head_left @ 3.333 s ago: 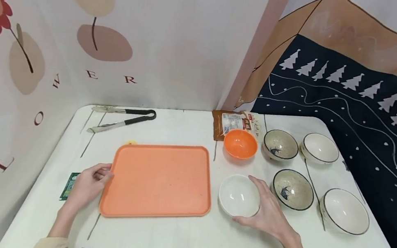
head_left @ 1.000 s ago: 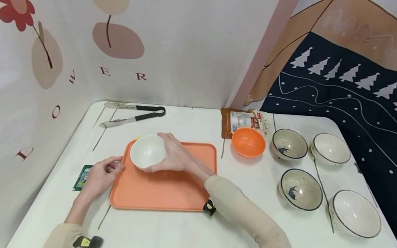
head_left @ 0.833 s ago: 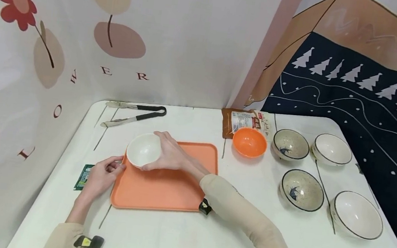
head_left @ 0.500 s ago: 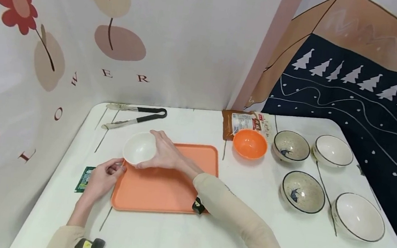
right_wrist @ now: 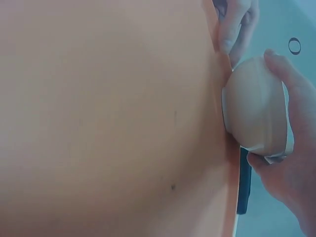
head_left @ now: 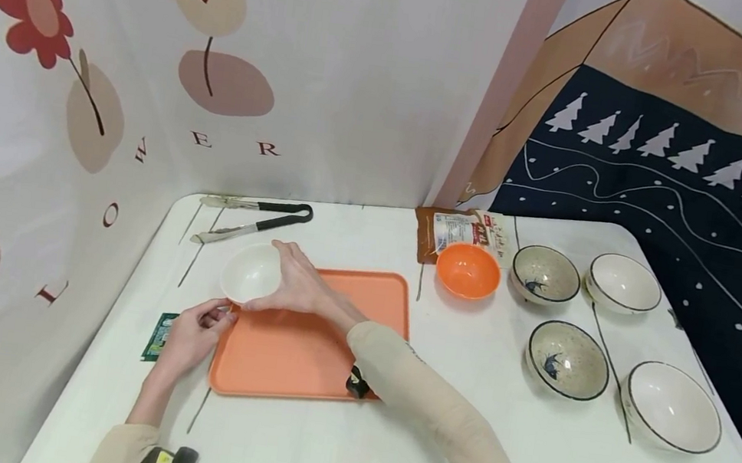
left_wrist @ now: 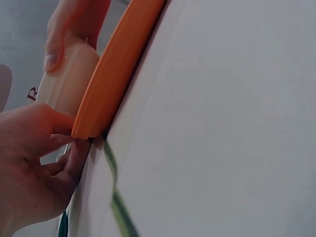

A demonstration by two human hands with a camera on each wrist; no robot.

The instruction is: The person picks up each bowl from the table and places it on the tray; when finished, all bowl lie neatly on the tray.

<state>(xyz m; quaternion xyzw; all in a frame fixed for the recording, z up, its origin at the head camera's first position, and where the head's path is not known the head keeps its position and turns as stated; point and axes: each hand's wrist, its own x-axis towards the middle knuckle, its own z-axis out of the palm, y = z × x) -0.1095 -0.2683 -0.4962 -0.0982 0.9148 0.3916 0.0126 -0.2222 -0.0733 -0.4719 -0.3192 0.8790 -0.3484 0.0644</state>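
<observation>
My right hand [head_left: 301, 281] grips a small white bowl [head_left: 251, 272] by its side, thumb near and fingers far. The bowl is upright over the far left corner of the orange tray [head_left: 299, 362], partly past its edge. In the right wrist view the bowl's base [right_wrist: 224, 108] is close by the tray rim [right_wrist: 229, 182]; whether it touches is unclear. My left hand [head_left: 190, 337] pinches the tray's left edge. In the left wrist view the left hand's fingers [left_wrist: 61, 121] are at the tray's corner, some above and some below it.
Tongs [head_left: 261, 222] lie behind the tray. A green packet [head_left: 159, 337] is left of my left hand. To the right are an orange bowl [head_left: 468, 271], a brown food pouch [head_left: 433, 235], two speckled bowls [head_left: 567, 360] and two dark-rimmed white bowls [head_left: 672, 407].
My right hand has carried the white bowl from the table right of the tray leftward across it to its far left corner. My left hand has stayed at the tray's left edge.
</observation>
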